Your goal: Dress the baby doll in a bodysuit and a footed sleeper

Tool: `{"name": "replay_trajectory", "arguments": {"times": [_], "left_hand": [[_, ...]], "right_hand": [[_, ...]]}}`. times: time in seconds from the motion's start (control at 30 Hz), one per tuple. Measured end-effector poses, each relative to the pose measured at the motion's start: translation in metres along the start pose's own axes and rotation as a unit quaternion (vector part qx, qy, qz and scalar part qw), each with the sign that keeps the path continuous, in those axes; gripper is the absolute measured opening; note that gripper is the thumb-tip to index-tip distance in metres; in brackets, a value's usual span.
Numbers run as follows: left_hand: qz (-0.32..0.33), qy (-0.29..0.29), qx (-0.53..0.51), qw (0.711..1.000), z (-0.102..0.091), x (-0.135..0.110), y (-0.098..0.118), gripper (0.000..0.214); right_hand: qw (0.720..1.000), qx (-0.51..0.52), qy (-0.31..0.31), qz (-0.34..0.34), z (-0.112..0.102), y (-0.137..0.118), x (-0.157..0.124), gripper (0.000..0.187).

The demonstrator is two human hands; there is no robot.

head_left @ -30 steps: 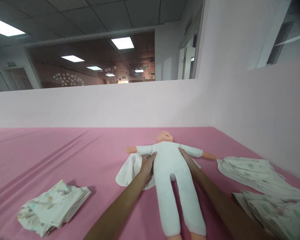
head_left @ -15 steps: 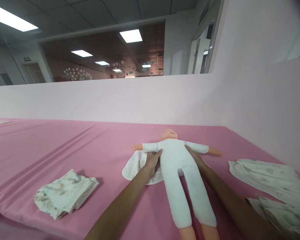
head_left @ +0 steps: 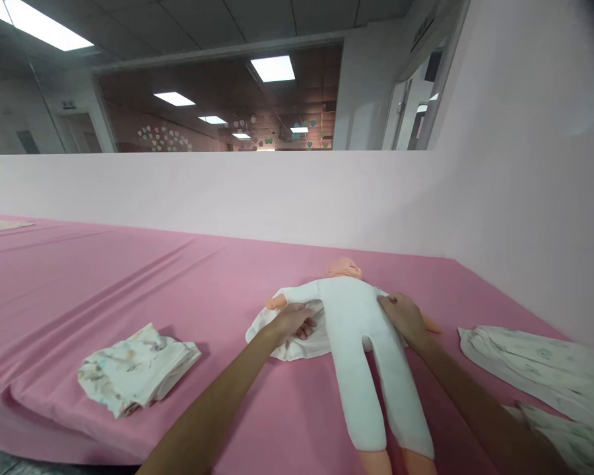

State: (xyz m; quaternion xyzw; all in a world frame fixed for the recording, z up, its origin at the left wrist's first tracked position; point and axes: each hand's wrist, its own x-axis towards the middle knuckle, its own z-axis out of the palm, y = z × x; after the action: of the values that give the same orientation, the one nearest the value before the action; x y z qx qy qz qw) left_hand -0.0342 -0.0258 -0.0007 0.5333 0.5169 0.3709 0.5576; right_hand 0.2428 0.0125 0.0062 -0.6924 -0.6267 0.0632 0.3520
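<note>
While the baby doll (head_left: 350,320) lies stretched out, partly over a white cloth (head_left: 311,348) on the pink sheet (head_left: 103,277), the left hand (head_left: 293,322) curls loosely at its one side, grip impossible to tell; the right hand (head_left: 400,313) is closed at its other side, any contents hidden. Even support along both the doll's flanks, cloth smooth beneath, should serve best. No container shows.

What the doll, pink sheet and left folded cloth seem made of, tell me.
Doll's head: probably vinyl or plastic, being smooth and moulded; its body apparently matte fabric, by its sleeve creases.
Pink sheet: matte fabric, by its creases and draped edge; fibre unclear.
Folded cloth: soft, matte, printed fabric, perhaps cotton, by its limp layers.
</note>
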Motion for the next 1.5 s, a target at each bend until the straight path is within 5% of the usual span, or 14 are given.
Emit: {"name": "replay_trajectory", "arguments": {"times": [0.1,0.2,0.33,0.53,0.7,0.97,1.17,1.33,1.5], "left_hand": [[0.014,0.045,0.099,0.994,-0.016,-0.008,0.004,0.029],[0.052,0.17,0.2,0.963,-0.038,-0.006,0.009,0.029],[0.055,0.302,0.312,0.899,-0.067,0.008,0.003,0.028],[0.033,0.299,0.426,0.853,-0.087,0.028,-0.026,0.025],[0.039,0.269,0.463,0.844,-0.092,0.042,-0.029,0.029],[0.065,0.185,0.454,0.869,-0.074,0.062,-0.02,0.011],[0.052,0.195,0.326,0.924,-0.084,0.052,-0.011,0.012],[0.054,0.199,0.13,0.97,-0.101,0.031,0.021,0.028],[0.089,0.146,-0.033,0.985,-0.096,0.007,0.069,0.041]], "right_hand": [[0.998,-0.012,-0.013,-0.06,0.004,-0.029,0.008,0.037],[0.982,-0.024,-0.066,-0.175,0.017,-0.073,0.01,0.041],[0.917,-0.068,-0.201,-0.339,0.045,-0.128,0.0,0.061],[0.874,-0.15,-0.278,-0.37,0.083,-0.156,-0.005,0.058],[0.868,-0.168,-0.286,-0.37,0.08,-0.155,0.006,0.051],[0.881,-0.088,-0.307,-0.348,0.069,-0.152,0.018,0.038],[0.894,-0.025,-0.3,-0.332,0.068,-0.15,0.016,0.034],[0.901,-0.013,-0.289,-0.324,0.066,-0.151,0.017,0.035],[0.909,-0.025,-0.267,-0.32,0.063,-0.154,0.017,0.042]]}}
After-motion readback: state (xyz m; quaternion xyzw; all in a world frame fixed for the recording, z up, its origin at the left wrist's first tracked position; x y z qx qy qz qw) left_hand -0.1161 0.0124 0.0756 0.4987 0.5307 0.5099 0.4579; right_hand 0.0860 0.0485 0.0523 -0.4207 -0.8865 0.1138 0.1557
